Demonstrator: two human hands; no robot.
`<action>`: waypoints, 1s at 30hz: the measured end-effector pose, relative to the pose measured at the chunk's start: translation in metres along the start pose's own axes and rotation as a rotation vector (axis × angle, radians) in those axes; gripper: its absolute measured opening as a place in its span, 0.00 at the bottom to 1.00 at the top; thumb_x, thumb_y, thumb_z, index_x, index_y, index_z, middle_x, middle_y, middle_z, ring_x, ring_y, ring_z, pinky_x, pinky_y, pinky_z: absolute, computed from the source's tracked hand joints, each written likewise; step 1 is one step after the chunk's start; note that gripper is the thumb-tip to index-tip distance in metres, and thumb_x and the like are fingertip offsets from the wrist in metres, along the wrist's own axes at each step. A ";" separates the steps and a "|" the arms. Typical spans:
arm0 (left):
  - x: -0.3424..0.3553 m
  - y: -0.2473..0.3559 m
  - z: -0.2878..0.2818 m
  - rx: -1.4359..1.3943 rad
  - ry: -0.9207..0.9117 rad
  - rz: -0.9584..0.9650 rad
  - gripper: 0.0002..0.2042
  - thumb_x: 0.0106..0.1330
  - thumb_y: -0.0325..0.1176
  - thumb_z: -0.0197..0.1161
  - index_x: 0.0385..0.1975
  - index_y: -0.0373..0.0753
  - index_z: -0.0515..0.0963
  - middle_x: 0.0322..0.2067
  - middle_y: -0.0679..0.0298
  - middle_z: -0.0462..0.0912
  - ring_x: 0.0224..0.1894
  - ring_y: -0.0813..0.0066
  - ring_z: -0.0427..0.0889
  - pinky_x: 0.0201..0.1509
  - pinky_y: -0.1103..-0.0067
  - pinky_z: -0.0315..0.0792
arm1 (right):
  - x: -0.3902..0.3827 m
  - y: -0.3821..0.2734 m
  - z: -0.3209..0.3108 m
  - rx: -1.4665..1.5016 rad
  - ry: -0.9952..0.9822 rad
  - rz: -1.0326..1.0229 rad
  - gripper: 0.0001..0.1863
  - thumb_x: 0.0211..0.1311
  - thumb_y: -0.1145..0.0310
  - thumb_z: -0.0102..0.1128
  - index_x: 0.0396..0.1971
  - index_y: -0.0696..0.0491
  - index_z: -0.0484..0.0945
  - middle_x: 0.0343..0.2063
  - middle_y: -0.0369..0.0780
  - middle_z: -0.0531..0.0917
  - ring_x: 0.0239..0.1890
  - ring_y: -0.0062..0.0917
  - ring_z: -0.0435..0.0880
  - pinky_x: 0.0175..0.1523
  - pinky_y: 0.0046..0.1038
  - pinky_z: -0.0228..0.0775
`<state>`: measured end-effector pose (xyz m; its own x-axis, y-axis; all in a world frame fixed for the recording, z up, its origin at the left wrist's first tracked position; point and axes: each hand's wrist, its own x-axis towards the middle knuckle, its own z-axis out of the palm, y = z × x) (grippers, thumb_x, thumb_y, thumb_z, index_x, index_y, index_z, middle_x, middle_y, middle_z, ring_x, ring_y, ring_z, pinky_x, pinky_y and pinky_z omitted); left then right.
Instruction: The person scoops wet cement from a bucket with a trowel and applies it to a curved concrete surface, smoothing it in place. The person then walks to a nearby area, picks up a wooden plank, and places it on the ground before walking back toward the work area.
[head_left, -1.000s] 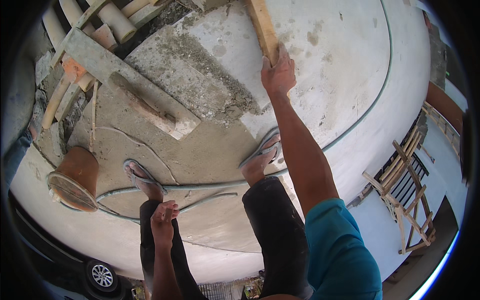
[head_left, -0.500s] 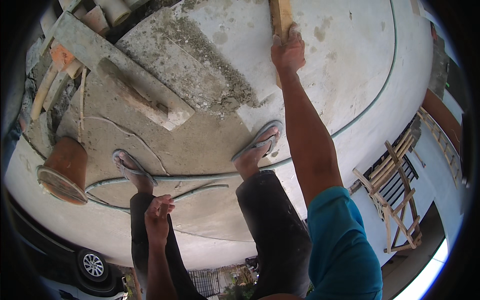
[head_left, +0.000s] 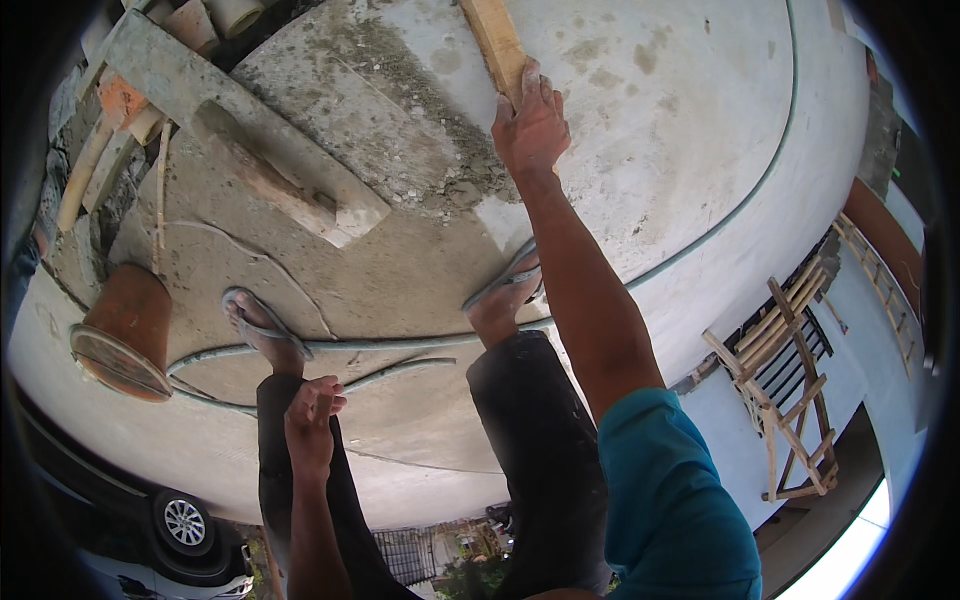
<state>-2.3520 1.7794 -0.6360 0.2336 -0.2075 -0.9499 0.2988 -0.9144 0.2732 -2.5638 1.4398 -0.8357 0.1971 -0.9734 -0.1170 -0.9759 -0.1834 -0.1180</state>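
Right hand [head_left: 532,122] reaches far forward, arm straight, fingers curled down over the near end of a wooden plank [head_left: 495,40]; the plank lies flat on the concrete slab [head_left: 680,130] and runs away toward the top edge of the view. Left hand [head_left: 312,425] hangs low by the left thigh, fingers loosely bent, holding nothing, touching nothing that can be made out. Both feet in flip-flops: left foot [head_left: 262,330] and right foot [head_left: 508,295] planted on the slab. A grey hose [head_left: 400,343] snakes across the slab, passing under or just beside both feet, then curves off along the right rim. Patch of wet grey mortar [head_left: 370,130] spread left of the plank, well apart from the left hand. A long screed board [head_left: 240,150] lies beside the mortar. Rust-coloured bucket [head_left: 125,325] on its side near the left edge. Wooden scaffold frame [head_left: 785,380] below the slab edge, at right. Car [head_left: 185,525] on the ground below, lower left.
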 end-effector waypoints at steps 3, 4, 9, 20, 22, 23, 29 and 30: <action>-0.002 -0.008 0.005 -0.008 -0.007 -0.020 0.12 0.72 0.37 0.56 0.42 0.34 0.79 0.35 0.61 0.83 0.36 0.76 0.81 0.44 0.78 0.74 | -0.015 -0.011 -0.009 0.047 -0.066 0.014 0.35 0.57 0.63 0.62 0.66 0.44 0.60 0.52 0.35 0.75 0.53 0.30 0.74 0.45 0.43 0.73; -0.003 -0.010 0.005 -0.007 -0.008 -0.032 0.12 0.72 0.37 0.56 0.43 0.34 0.79 0.35 0.61 0.83 0.36 0.76 0.81 0.44 0.78 0.74 | -0.007 -0.004 -0.009 0.038 -0.007 0.056 0.35 0.57 0.63 0.62 0.66 0.44 0.60 0.51 0.35 0.75 0.53 0.31 0.74 0.46 0.43 0.73; -0.004 -0.007 0.009 -0.030 -0.016 -0.024 0.12 0.72 0.37 0.57 0.43 0.34 0.79 0.35 0.61 0.83 0.36 0.76 0.81 0.44 0.78 0.74 | 0.060 0.051 -0.023 -0.005 0.101 0.237 0.34 0.59 0.61 0.61 0.65 0.43 0.59 0.50 0.35 0.75 0.53 0.34 0.74 0.47 0.46 0.73; 0.000 -0.004 0.001 -0.008 -0.043 -0.011 0.17 0.72 0.44 0.55 0.44 0.35 0.78 0.36 0.62 0.82 0.37 0.76 0.80 0.46 0.77 0.75 | 0.039 0.022 0.000 -0.027 0.041 0.173 0.35 0.58 0.63 0.61 0.65 0.47 0.60 0.54 0.35 0.73 0.55 0.33 0.72 0.50 0.46 0.71; 0.001 -0.006 -0.002 -0.013 -0.042 -0.008 0.17 0.72 0.44 0.55 0.44 0.35 0.78 0.36 0.62 0.82 0.37 0.76 0.80 0.46 0.77 0.75 | 0.024 0.007 -0.003 -0.009 0.025 0.141 0.35 0.57 0.63 0.61 0.65 0.47 0.60 0.53 0.35 0.73 0.54 0.32 0.72 0.49 0.45 0.71; 0.001 -0.006 -0.003 -0.010 -0.040 -0.014 0.17 0.72 0.44 0.55 0.44 0.35 0.78 0.36 0.62 0.82 0.37 0.76 0.80 0.46 0.77 0.75 | 0.020 0.000 -0.006 -0.006 -0.005 0.153 0.34 0.56 0.64 0.61 0.64 0.47 0.61 0.52 0.35 0.74 0.53 0.31 0.73 0.47 0.43 0.71; 0.000 -0.004 -0.006 -0.005 -0.046 -0.026 0.16 0.72 0.43 0.55 0.44 0.35 0.78 0.36 0.62 0.82 0.37 0.77 0.80 0.46 0.77 0.75 | -0.005 -0.014 0.003 0.010 0.034 0.063 0.33 0.57 0.65 0.60 0.64 0.45 0.61 0.51 0.34 0.74 0.52 0.31 0.73 0.46 0.43 0.71; 0.000 -0.003 -0.006 -0.007 -0.045 -0.031 0.16 0.72 0.43 0.55 0.44 0.35 0.78 0.36 0.62 0.82 0.37 0.77 0.80 0.46 0.77 0.75 | -0.010 -0.020 0.003 -0.018 0.007 0.033 0.33 0.57 0.65 0.60 0.64 0.44 0.61 0.51 0.34 0.74 0.52 0.31 0.73 0.46 0.43 0.71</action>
<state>-2.3471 1.7846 -0.6362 0.1823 -0.1949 -0.9637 0.3115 -0.9182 0.2447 -2.5462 1.4538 -0.8347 0.1641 -0.9799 -0.1134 -0.9835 -0.1536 -0.0961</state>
